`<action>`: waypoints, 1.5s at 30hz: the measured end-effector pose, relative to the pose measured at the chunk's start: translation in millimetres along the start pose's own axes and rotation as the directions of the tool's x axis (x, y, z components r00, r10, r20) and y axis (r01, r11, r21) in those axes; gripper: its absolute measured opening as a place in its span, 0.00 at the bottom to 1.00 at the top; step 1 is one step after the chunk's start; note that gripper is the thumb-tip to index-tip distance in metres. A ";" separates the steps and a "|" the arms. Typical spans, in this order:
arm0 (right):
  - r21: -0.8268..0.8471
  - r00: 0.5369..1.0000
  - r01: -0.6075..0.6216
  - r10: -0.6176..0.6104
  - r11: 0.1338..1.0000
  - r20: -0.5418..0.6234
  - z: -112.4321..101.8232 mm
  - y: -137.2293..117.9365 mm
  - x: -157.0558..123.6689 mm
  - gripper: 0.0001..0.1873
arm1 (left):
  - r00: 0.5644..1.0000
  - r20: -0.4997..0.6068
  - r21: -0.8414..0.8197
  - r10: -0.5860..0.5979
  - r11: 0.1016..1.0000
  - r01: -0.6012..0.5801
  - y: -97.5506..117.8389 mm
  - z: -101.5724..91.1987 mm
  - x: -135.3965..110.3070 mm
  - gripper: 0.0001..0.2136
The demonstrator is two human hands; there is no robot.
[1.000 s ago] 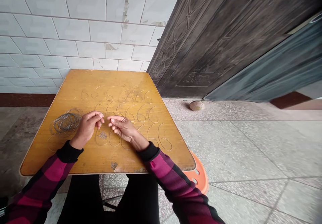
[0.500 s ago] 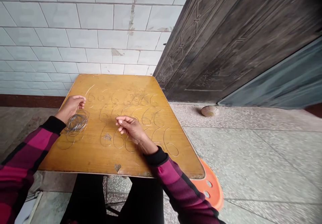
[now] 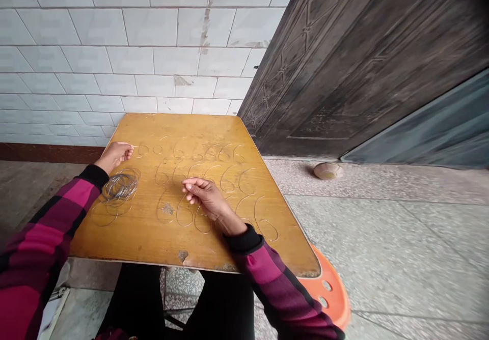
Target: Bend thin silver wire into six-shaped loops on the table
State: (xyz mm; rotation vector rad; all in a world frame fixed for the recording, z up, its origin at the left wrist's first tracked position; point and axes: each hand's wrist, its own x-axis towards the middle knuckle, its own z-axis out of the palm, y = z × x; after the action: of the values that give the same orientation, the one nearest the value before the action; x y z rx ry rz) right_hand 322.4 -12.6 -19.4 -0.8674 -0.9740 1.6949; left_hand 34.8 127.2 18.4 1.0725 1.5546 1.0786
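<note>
My left hand (image 3: 119, 155) is at the table's far left, fingers pinched on a thin wire piece (image 3: 142, 151) that curls just right of the fingertips. Over the middle of the wooden table (image 3: 133, 243) is my right hand (image 3: 202, 195), thumb and fingers pressed together. Whatever it may hold is too fine to make out. Below my left hand lies a loose coil of wire (image 3: 123, 186). Several wire pieces bent like a figure six, one of them a curled wire (image 3: 267, 225) at the right, are laid in rows; my right hand hides some.
A white tiled wall (image 3: 164, 60) stands behind the table, and a dark carved wooden door (image 3: 313, 75) is at the right. An orange plastic stool (image 3: 336, 299) shows under the near right corner. A rounded stone (image 3: 328, 170) sits on the floor by the door.
My left hand has lowered the wire, which stood up from its fingers before, toward the tabletop. My right hand keeps its pinch. The view has shifted slightly left.
</note>
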 end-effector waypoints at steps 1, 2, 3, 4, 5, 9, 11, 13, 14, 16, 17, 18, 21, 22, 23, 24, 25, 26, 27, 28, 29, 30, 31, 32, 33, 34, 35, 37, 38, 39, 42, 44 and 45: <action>-0.004 1.000 -0.001 0.001 1.000 0.000 0.0 0.0 0.2 0.14 | 1.000 -0.018 0.020 -0.009 1.000 0.009 2.4 -4.5 7.4 0.07; -0.008 1.000 -0.001 0.001 1.000 0.000 -0.2 -0.1 0.5 0.14 | 0.999 -0.034 0.041 -0.019 0.999 0.021 4.0 -8.4 14.7 0.07; -0.010 1.000 -0.002 0.002 1.000 -0.001 -0.4 -0.4 0.7 0.14 | 0.999 -0.045 0.062 -0.031 0.998 0.034 4.8 -11.7 21.7 0.07; -0.012 1.000 -0.002 0.002 1.000 -0.002 -0.8 -0.7 1.0 0.14 | 0.998 -0.052 0.083 -0.043 0.995 0.047 4.9 -14.4 28.2 0.08; -0.014 1.000 -0.001 0.001 1.000 -0.003 -1.3 -0.9 1.4 0.15 | 0.997 -0.058 0.106 -0.056 0.992 0.062 4.3 -16.7 34.0 0.08; -0.028 1.000 0.008 -0.008 1.000 -0.003 -4.2 -0.5 2.8 0.14 | 0.992 -0.090 0.197 -0.093 0.974 0.109 -1.4 -23.2 49.7 0.09; -0.030 1.000 0.007 -0.007 1.000 0.004 -5.1 0.1 3.2 0.13 | 0.990 -0.109 0.230 -0.086 0.967 0.109 -4.6 -24.9 53.8 0.09; -0.029 1.000 0.005 -0.005 1.000 0.009 -5.3 0.2 3.2 0.13 | 0.990 -0.121 0.257 -0.071 0.961 0.100 -6.9 -25.2 56.8 0.08; -0.029 1.000 0.005 -0.005 1.000 0.009 -5.3 0.0 3.1 0.13 | 0.990 -0.126 0.271 -0.063 0.958 0.096 -7.7 -24.9 57.9 0.08; -0.029 1.000 0.008 -0.007 1.000 0.005 -5.1 -0.7 2.8 0.13 | 0.990 -0.135 0.303 -0.049 0.949 0.088 -7.9 -24.3 58.9 0.08; -0.030 1.000 0.008 -0.008 1.000 0.002 -5.1 -1.2 2.6 0.13 | 0.989 -0.141 0.320 -0.039 0.944 0.083 -7.3 -24.2 58.4 0.08; -0.031 1.000 0.009 -0.009 0.999 0.000 -5.2 -1.7 2.4 0.13 | 0.989 -0.145 0.338 -0.026 0.938 0.074 -6.1 -24.4 56.8 0.08; -0.035 1.000 0.016 -0.017 0.999 -0.009 -6.1 -2.7 1.8 0.14 | 0.991 -0.127 0.394 0.030 0.919 0.022 0.1 -27.4 43.4 0.07; -0.036 1.000 0.022 -0.022 0.999 -0.012 -6.6 -2.8 1.6 0.13 | 0.993 -0.104 0.412 0.049 0.911 -0.002 2.5 -29.4 35.9 0.06; -0.038 1.000 0.027 -0.028 0.999 -0.013 -7.0 -2.9 1.5 0.13 | 0.995 -0.074 0.425 0.062 0.905 -0.025 4.9 -32.0 27.1 0.05; -0.040 0.999 0.032 -0.033 0.999 -0.012 -7.4 -3.0 1.3 0.13 | 0.997 -0.029 0.442 0.069 0.896 -0.049 6.9 -35.2 17.3 0.04; -0.041 0.999 0.037 -0.038 0.998 -0.011 -7.7 -3.2 1.0 0.13 | 0.997 0.021 0.462 0.072 0.884 -0.074 8.4 -39.1 6.8 0.04; -0.041 0.999 0.042 -0.043 0.998 -0.009 -7.9 -3.6 0.8 0.13 | 0.994 0.080 0.492 0.074 0.864 -0.104 9.2 -43.8 -4.1 0.04; -0.040 0.999 0.046 -0.046 0.998 -0.007 -8.1 -4.1 0.5 0.12 | 0.977 0.195 0.569 0.086 0.802 -0.184 9.2 -49.4 -15.2 0.05; -0.038 0.999 0.049 -0.049 0.998 -0.005 -8.3 -4.8 0.1 0.13 | 0.952 0.284 0.638 0.112 0.719 -0.275 8.1 -55.7 -26.3 0.05; -0.034 0.999 0.053 -0.053 0.998 -0.005 -8.4 -5.6 -0.3 0.13 | 0.928 0.350 0.693 0.126 0.633 -0.347 5.8 -62.8 -37.6 0.05; -0.029 0.998 0.055 -0.056 0.998 -0.005 -8.5 -6.5 -0.7 0.13 | 0.911 0.391 0.732 0.129 0.556 -0.393 2.2 -70.3 -49.0 0.05; -0.026 0.998 0.057 -0.057 0.998 -0.008 -8.7 -7.3 -1.0 0.13 | 0.904 0.404 0.757 0.139 0.505 -0.415 -2.8 -78.0 -60.7 0.05; -0.022 0.998 0.058 -0.058 0.998 -0.013 -8.8 -7.9 -1.3 0.13 | 0.902 0.403 0.770 0.154 0.475 -0.425 -9.0 -85.6 -72.8 0.06; -0.020 0.998 0.058 -0.059 0.998 -0.019 -9.0 -8.2 -1.5 0.13 | 0.904 0.400 0.782 0.152 0.457 -0.423 -16.2 -92.6 -85.1 0.07; -0.019 0.998 0.058 -0.058 0.998 -0.024 -9.0 -8.2 -1.6 0.13 | 0.908 0.389 0.793 0.154 0.446 -0.415 -24.0 -98.7 -97.6 0.08; -0.020 0.998 0.055 -0.055 0.998 -0.026 -9.0 -7.9 -1.7 0.13 | 0.915 0.370 0.803 0.159 0.441 -0.401 -32.1 -103.7 -109.9 0.09; -0.023 0.999 0.047 -0.048 0.999 -0.022 -8.7 -6.6 -1.5 0.13 | 0.925 0.347 0.822 0.154 0.425 -0.379 -47.2 -109.0 -132.7 0.11; -0.026 0.999 0.044 -0.044 0.999 -0.016 -8.4 -5.9 -1.4 0.13 | 0.930 0.326 0.837 0.173 0.405 -0.368 -53.7 -109.2 -142.8 0.11; -0.029 0.999 0.041 -0.041 0.999 -0.013 -8.0 -5.3 -1.3 0.13 | 0.935 0.299 0.856 0.192 0.378 -0.352 -59.2 -107.6 -151.9 0.11; -0.034 0.999 0.038 -0.038 0.999 -0.011 -6.9 -4.9 -1.4 0.13 | 0.942 0.216 0.912 0.256 0.291 -0.288 -71.8 -92.8 -174.5 0.12; -0.035 0.999 0.033 -0.033 0.999 -0.016 -6.2 -5.4 -1.7 0.13 | 0.937 0.229 0.920 0.263 0.257 -0.297 -78.7 -77.1 -187.1 0.12; -0.036 0.999 0.030 -0.030 0.999 -0.018 -6.0 -5.7 -1.9 0.13 | 0.935 0.257 0.921 0.245 0.231 -0.314 -81.9 -68.7 -192.7 0.12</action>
State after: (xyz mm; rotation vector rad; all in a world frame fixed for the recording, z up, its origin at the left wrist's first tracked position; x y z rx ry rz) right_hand 330.4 -11.9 -16.7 -0.8860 -1.0028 1.6457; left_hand -7.8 -87.3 -8.4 2.2719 2.0328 0.1179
